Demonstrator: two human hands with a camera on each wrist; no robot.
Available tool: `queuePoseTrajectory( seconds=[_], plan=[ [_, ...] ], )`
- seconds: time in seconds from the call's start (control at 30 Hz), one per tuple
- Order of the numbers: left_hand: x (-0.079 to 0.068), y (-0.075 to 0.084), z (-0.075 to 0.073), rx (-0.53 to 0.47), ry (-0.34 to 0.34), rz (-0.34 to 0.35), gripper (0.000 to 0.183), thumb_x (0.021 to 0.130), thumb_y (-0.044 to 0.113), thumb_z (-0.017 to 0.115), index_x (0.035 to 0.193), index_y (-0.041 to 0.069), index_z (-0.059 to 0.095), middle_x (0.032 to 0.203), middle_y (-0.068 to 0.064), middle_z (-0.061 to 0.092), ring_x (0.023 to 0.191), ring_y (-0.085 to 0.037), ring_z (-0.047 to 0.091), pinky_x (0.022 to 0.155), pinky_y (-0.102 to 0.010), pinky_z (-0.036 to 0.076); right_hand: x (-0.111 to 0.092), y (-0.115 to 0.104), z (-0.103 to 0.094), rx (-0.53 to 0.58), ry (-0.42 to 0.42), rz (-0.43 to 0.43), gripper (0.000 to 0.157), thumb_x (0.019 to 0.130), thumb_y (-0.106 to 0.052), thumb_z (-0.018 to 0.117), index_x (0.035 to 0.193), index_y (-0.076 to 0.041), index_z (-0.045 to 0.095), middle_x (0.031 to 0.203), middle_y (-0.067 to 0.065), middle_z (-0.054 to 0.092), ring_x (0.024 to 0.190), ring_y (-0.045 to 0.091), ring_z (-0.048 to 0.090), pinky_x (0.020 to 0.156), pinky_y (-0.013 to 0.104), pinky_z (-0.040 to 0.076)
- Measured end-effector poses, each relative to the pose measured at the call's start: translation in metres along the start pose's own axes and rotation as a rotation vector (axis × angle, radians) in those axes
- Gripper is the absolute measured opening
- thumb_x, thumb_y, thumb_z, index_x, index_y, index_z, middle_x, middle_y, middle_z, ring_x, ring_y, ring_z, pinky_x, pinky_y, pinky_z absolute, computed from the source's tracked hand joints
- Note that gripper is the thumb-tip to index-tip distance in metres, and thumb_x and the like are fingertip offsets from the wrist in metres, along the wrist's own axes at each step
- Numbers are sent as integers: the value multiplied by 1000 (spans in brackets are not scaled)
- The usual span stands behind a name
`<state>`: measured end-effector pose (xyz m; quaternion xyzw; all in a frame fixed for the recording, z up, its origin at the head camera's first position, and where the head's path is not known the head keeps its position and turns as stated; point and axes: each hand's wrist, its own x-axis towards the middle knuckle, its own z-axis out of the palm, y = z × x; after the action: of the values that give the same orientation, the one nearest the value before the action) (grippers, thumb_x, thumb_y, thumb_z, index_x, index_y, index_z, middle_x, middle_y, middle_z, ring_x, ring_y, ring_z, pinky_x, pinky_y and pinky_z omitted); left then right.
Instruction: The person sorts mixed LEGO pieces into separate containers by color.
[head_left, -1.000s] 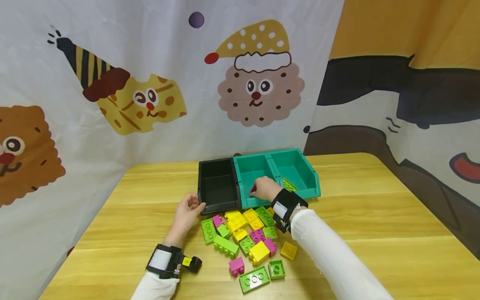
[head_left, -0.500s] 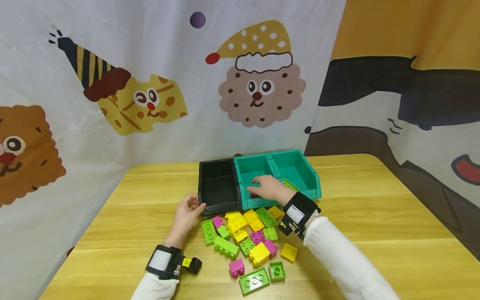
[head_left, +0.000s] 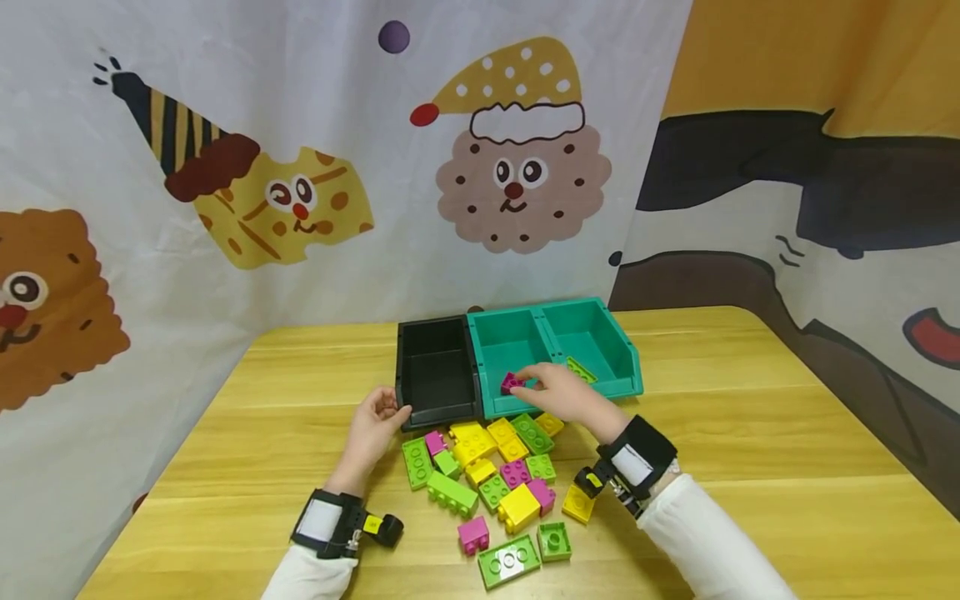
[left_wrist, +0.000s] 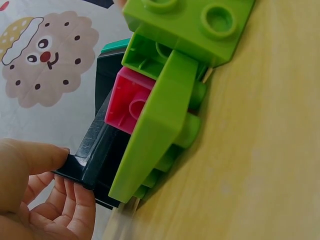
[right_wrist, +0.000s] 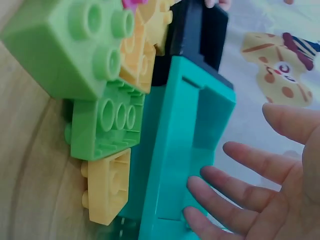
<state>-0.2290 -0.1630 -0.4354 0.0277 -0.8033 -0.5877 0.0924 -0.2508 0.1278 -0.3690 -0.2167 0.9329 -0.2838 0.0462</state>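
My left hand (head_left: pixel 375 427) grips the front left corner of a black bin (head_left: pixel 438 415); in the left wrist view the thumb lies on its rim with the fingers underneath. Over the front of a teal two-compartment bin (head_left: pixel 517 407) is my right hand (head_left: pixel 566 392), its fingers loosely extended. A magenta brick (head_left: pixel 511 383) lies in the left teal compartment, right by those fingertips. In the right wrist view the right hand (right_wrist: pixel 260 185) shows spread fingers and holds nothing. A green piece (head_left: pixel 580 369) lies in the right teal compartment, partly hidden by the bin's front wall.
Several loose toy bricks lie in front of the bins, among them a yellow brick (head_left: pixel 519 508), a long green brick (head_left: pixel 452 493), a magenta brick (head_left: pixel 473 535) and a green plate-like brick (head_left: pixel 510 562). A printed curtain (head_left: pixel 300 292) hangs behind the wooden table (head_left: pixel 300 367).
My right hand has let go of the magenta brick in the left teal compartment and moved back to the right, fingers loosening. The left hand has stayed at the black bin.
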Motion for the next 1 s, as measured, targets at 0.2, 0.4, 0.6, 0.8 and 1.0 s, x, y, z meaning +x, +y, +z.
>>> queuePoseTrajectory(
  seconds=[0.2, 0.4, 0.6, 0.8, 1.0],
  plan=[
    [-1, 2, 0, 2, 0, -4, 21, 85, 1, 66, 103, -4, 55, 90, -8, 55, 81, -12, 51, 70, -18, 43, -21, 8, -2, 40, 15, 18, 40, 95, -31, 56, 123, -2, 60, 120, 16, 62, 94, 23, 60, 76, 35, 51],
    [-1, 3, -2, 10, -2, -3, 22, 86, 3, 66, 103, -3, 54, 90, -8, 55, 81, -12, 50, 69, -19, 42, -38, 16, -2, 46, 25, 26, 39, 94, -33, 56, 121, -4, 61, 118, 14, 63, 95, 23, 61, 75, 34, 51],
    [-3, 4, 0, 23, 7, -21, 21, 86, 3, 67, 103, -1, 55, 93, -8, 56, 84, -12, 50, 73, -19, 43, -51, 20, 1, 23, -8, 5, 42, 92, -32, 61, 123, -3, 59, 119, 14, 62, 99, 26, 59, 81, 40, 51],
    [-2, 2, 0, 6, 2, -10, 21, 86, 1, 66, 103, -2, 55, 91, -9, 55, 83, -13, 50, 72, -19, 43, -61, 26, 4, 21, -42, -4, 48, 86, -35, 67, 120, -2, 61, 118, 14, 63, 100, 29, 60, 84, 44, 51],
    [-1, 0, 0, 17, 3, -9, 20, 85, 0, 66, 102, -3, 55, 89, -8, 54, 81, -12, 51, 71, -19, 43, -67, 31, 0, -36, -94, -71, 55, 81, -41, 72, 118, -2, 61, 116, 13, 64, 96, 28, 60, 81, 42, 51]
  ],
)
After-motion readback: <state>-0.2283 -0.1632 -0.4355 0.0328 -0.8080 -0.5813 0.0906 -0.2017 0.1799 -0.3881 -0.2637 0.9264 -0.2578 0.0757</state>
